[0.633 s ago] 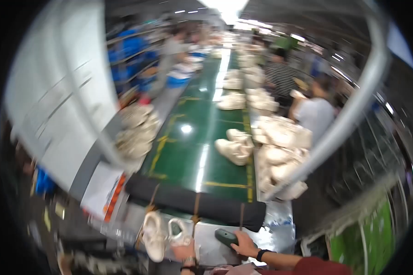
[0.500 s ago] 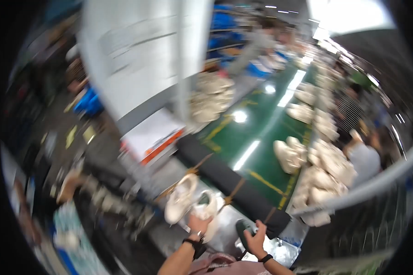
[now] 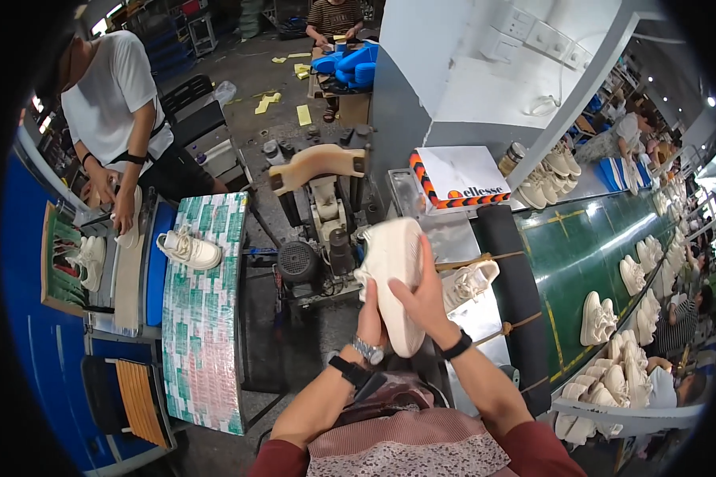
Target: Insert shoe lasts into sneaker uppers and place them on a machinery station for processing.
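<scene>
In front of me I hold up a cream sneaker, its sole turned toward me. My left hand grips its left side, the thumb along the edge. My right hand holds the right side, with the thumb pressed on the sole. Just behind my right hand, another cream sneaker lies on the shiny metal ledge beside the conveyor.
A machine with a curved tan pad stands ahead. On the left is a taped green-and-white table bearing a laced sneaker; a co-worker in a white shirt handles a shoe. The green conveyor carries shoes.
My view has swung left toward the machine. The sneaker under my left hand has risen off the ledge. My right hand has left a dark oval thing and now holds the sneaker too.
</scene>
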Action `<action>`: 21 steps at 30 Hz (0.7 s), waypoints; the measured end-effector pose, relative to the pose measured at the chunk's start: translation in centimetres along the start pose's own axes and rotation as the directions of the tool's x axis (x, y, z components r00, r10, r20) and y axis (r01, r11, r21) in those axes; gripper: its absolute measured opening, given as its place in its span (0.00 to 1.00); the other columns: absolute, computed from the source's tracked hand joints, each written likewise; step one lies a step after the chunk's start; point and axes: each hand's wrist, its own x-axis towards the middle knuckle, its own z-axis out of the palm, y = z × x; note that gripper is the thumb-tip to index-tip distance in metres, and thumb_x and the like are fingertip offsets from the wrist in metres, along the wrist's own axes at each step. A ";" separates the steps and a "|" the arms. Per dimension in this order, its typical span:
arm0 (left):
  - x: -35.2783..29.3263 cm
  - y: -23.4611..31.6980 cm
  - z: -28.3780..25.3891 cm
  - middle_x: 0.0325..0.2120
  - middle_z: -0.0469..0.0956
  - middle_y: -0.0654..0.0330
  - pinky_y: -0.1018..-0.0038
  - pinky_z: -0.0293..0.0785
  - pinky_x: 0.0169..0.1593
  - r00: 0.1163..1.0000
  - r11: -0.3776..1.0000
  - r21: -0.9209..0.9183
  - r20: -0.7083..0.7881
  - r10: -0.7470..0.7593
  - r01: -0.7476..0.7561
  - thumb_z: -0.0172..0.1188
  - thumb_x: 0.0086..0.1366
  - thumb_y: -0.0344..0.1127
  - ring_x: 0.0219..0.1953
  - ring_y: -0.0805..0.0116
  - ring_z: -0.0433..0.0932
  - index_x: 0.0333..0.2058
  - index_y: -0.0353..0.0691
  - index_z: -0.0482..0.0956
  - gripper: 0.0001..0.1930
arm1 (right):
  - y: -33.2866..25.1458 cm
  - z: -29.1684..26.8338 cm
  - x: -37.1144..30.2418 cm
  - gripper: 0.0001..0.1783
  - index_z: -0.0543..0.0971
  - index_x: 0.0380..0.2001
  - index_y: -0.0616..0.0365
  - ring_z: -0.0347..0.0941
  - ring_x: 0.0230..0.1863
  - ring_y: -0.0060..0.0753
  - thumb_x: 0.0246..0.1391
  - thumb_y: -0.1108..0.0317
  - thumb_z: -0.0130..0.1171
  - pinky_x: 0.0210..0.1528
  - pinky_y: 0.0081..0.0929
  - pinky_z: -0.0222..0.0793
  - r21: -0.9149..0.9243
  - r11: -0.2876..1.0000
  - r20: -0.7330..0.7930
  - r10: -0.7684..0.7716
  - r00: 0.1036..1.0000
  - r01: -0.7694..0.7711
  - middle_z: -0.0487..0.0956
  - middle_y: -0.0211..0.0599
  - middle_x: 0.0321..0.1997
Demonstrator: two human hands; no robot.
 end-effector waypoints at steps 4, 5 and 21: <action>2.9 5.8 0.0 0.62 0.69 0.50 0.59 0.72 0.62 0.994 0.991 -0.131 0.105 0.026 -0.012 0.34 0.68 0.75 0.60 0.53 0.73 0.68 0.40 0.58 0.46 | -3.6 4.5 6.8 0.56 0.46 0.72 0.66 0.70 0.57 0.67 0.49 0.55 0.65 0.60 0.47 0.67 -0.359 0.930 0.041 -0.068 0.997 0.078 0.69 0.70 0.59; 2.9 5.8 -0.6 0.62 0.69 0.50 0.59 0.72 0.62 0.993 0.990 -0.139 0.110 0.029 -0.013 0.34 0.68 0.75 0.60 0.53 0.73 0.68 0.40 0.58 0.46 | -3.8 5.3 7.7 0.57 0.47 0.72 0.63 0.75 0.48 0.71 0.47 0.50 0.64 0.52 0.51 0.72 -0.459 0.888 0.090 0.018 0.996 0.026 0.72 0.71 0.52; -2.9 0.7 -14.0 0.35 0.78 0.61 0.71 0.78 0.39 0.916 0.905 0.204 -0.237 -0.324 0.373 0.42 0.67 0.74 0.37 0.68 0.81 0.53 0.40 0.72 0.40 | -6.4 8.7 5.6 0.56 0.51 0.73 0.57 0.76 0.38 0.62 0.44 0.54 0.68 0.37 0.50 0.73 -0.684 0.701 0.206 -0.084 0.975 0.205 0.71 0.57 0.46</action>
